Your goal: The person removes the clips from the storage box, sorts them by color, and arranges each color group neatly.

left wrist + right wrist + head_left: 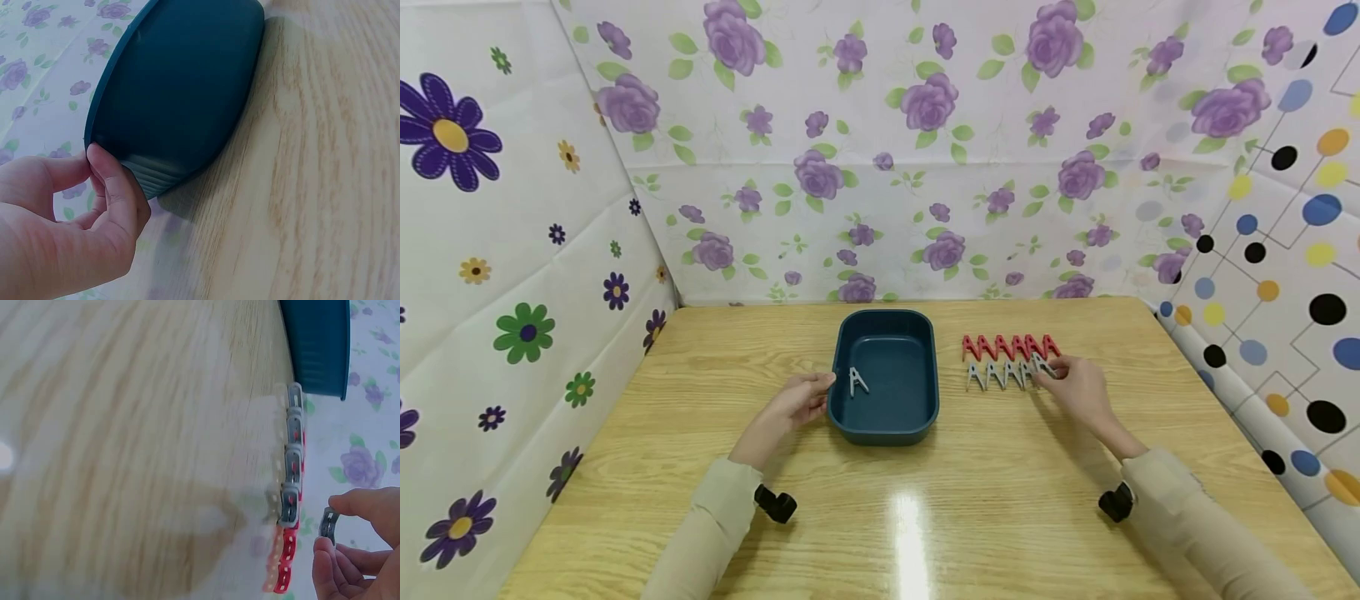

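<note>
A dark blue rectangular bin (884,437) stands mid-table, with one grey clothespin (854,381) lying inside at its left. My left hand (795,401) pinches the bin's left rim between thumb and fingers, as the left wrist view shows up close. To the right of the bin, my right hand (1082,390) pinches another grey clothespin (329,525) between thumb and fingertips. That clothespin is off the table at the right end of a row of grey clothespins (992,375). Behind them runs a row of red clothespins (1001,347).
The wooden table (992,517) reaches back to a wall of floral cloth (887,208). Patterned cloth also hangs at the left and right sides. A small black wrist device (775,503) sits at each sleeve cuff.
</note>
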### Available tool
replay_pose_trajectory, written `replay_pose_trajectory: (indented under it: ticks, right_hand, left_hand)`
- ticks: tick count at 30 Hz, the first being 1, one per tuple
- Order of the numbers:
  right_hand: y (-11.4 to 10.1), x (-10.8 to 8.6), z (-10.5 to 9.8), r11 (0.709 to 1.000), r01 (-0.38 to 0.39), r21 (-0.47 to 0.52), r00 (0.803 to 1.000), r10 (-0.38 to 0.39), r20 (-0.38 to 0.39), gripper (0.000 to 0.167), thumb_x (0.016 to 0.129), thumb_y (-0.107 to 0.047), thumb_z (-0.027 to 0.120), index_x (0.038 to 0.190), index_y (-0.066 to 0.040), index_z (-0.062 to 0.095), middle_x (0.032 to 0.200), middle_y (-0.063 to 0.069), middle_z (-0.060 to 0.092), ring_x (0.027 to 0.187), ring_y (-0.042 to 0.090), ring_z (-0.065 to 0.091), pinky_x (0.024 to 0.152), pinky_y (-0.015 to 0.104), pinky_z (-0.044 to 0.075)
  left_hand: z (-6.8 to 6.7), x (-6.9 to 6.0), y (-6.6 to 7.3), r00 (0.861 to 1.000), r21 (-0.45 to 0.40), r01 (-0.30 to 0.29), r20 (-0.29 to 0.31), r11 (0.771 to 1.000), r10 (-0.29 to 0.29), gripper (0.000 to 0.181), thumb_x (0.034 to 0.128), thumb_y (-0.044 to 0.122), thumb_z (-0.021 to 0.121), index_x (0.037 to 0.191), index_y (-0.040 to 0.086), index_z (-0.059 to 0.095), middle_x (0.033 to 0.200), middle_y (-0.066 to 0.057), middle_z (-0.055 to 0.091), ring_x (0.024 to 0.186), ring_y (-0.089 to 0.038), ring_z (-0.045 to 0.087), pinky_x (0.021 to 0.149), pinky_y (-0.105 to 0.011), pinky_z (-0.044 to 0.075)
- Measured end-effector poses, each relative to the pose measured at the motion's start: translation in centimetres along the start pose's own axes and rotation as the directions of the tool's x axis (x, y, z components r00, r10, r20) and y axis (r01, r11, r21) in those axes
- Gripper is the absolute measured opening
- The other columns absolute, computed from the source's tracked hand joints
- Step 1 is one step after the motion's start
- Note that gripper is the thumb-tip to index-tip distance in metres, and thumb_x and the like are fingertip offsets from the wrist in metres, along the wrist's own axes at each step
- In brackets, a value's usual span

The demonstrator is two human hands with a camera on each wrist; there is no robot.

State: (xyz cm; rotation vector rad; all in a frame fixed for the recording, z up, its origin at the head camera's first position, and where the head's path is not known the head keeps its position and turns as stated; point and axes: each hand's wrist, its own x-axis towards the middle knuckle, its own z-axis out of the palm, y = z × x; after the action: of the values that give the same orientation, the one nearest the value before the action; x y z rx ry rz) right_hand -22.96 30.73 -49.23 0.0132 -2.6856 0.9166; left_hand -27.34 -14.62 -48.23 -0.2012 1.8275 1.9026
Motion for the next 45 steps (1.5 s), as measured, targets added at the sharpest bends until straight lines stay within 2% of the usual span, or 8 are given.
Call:
replay_pose_trajectory:
  ticks: [10, 14, 18, 22, 30, 32, 37, 45]
  right_hand:
    - [1.2, 0.4, -0.2, 0.999, -0.031, -0.035, 0.999, 0.032, 0.034, 0.038, 0.087, -0.025, 0.072, 0.100, 0.011, 0.067, 0.087, 0.026, 0.069, 0.059, 0.019, 0.061, 0.056, 0.033, 0.050]
    - [1.5, 0.6, -0.2, 0.999, -0.032, -0.042, 0.998, 0.034, 0.051, 0.032, 0.088, -0.025, 0.072, 0.089, 0.007, 0.069, 0.072, 0.019, 0.068, 0.049, 0.014, 0.051, 0.048, 0.028, 0.040]
    - [1.6, 0.6, -0.1, 0.998, -0.036, -0.050, 0.997, 0.040, 0.069, 0.034, 0.089, -0.025, 0.070, 0.066, -0.002, 0.059, 0.049, 0.002, 0.050, 0.043, 0.012, 0.035, 0.043, 0.025, 0.028]
    - [1.6, 0.7, 0.0, 0.996, -0.056, -0.065, 0.994, 0.061, 0.092, 0.039, 0.090, -0.026, 0.070, 0.060, -0.005, 0.054, 0.046, -0.004, 0.040, 0.043, 0.011, 0.030, 0.042, 0.025, 0.026]
    - [1.7, 0.9, -0.1, 0.993, -0.076, -0.094, 0.987, 0.088, 0.132, 0.042, 0.092, -0.033, 0.065, 0.063, -0.003, 0.060, 0.046, -0.002, 0.046, 0.043, 0.010, 0.033, 0.044, 0.025, 0.029]
    - [1.6, 1.0, -0.2, 0.992, -0.071, -0.101, 0.988, 0.084, 0.128, 0.040, 0.095, -0.032, 0.062, 0.071, 0.001, 0.064, 0.050, 0.003, 0.053, 0.044, 0.011, 0.038, 0.044, 0.026, 0.032]
    - [0.7, 1.3, -0.3, 0.991, -0.062, -0.119, 0.993, 0.073, 0.091, 0.036, 0.098, -0.024, 0.053, 0.101, 0.009, 0.066, 0.077, 0.019, 0.068, 0.053, 0.018, 0.055, 0.049, 0.030, 0.042]
    - [-2.0, 1.7, 0.8, 0.997, 0.013, -0.079, 0.999, -0.016, -0.041, 0.025, 0.093, -0.013, 0.054, 0.104, 0.006, 0.067, 0.089, 0.021, 0.068, 0.074, 0.029, 0.063, 0.065, 0.041, 0.050]
  left_hand:
    - [0.1, -0.4, 0.1, 1.000, -0.005, 0.000, -0.003, 1.000, 0.000, 0.043, 0.1002, 0.021, 0.054, 0.133, -0.005, 0.046, 0.085, 0.001, 0.061, 0.066, -0.006, 0.054, 0.061, -0.018, 0.047]
    - [0.0, -0.4, 0.1, 1.000, -0.010, -0.005, 0.000, 1.000, 0.005, 0.043, 0.1001, 0.021, 0.054, 0.134, -0.005, 0.046, 0.084, 0.002, 0.061, 0.066, -0.007, 0.054, 0.061, -0.018, 0.047]
    - [0.0, -0.3, 0.1, 1.000, -0.010, -0.007, 0.007, 1.000, 0.007, 0.043, 0.0998, 0.021, 0.055, 0.134, -0.005, 0.047, 0.084, 0.002, 0.060, 0.066, -0.007, 0.053, 0.060, -0.018, 0.047]
    - [0.0, -0.3, 0.1, 1.000, -0.004, -0.005, 0.007, 1.000, 0.005, 0.043, 0.0999, 0.022, 0.055, 0.134, -0.005, 0.047, 0.084, 0.001, 0.060, 0.066, -0.008, 0.053, 0.061, -0.019, 0.047]
    - [-0.1, -0.1, 0.1, 1.000, -0.006, 0.001, 0.003, 1.000, -0.001, 0.042, 0.1001, 0.021, 0.054, 0.133, -0.004, 0.047, 0.084, 0.002, 0.060, 0.066, -0.008, 0.054, 0.062, -0.019, 0.047]
    - [0.0, -0.1, 0.1, 1.000, -0.006, -0.001, 0.002, 1.000, 0.001, 0.042, 0.1002, 0.021, 0.054, 0.133, -0.004, 0.047, 0.084, 0.002, 0.060, 0.066, -0.008, 0.054, 0.061, -0.019, 0.047]
    - [0.1, -0.2, 0.1, 1.000, -0.009, -0.008, -0.006, 1.000, 0.008, 0.041, 0.1000, 0.021, 0.054, 0.132, -0.004, 0.048, 0.081, 0.002, 0.060, 0.065, -0.008, 0.054, 0.060, -0.019, 0.046]
    - [0.2, -0.3, 0.1, 1.000, -0.008, -0.001, -0.018, 1.000, 0.001, 0.039, 0.1001, 0.022, 0.054, 0.131, -0.002, 0.049, 0.080, 0.003, 0.060, 0.064, -0.008, 0.054, 0.060, -0.019, 0.046]
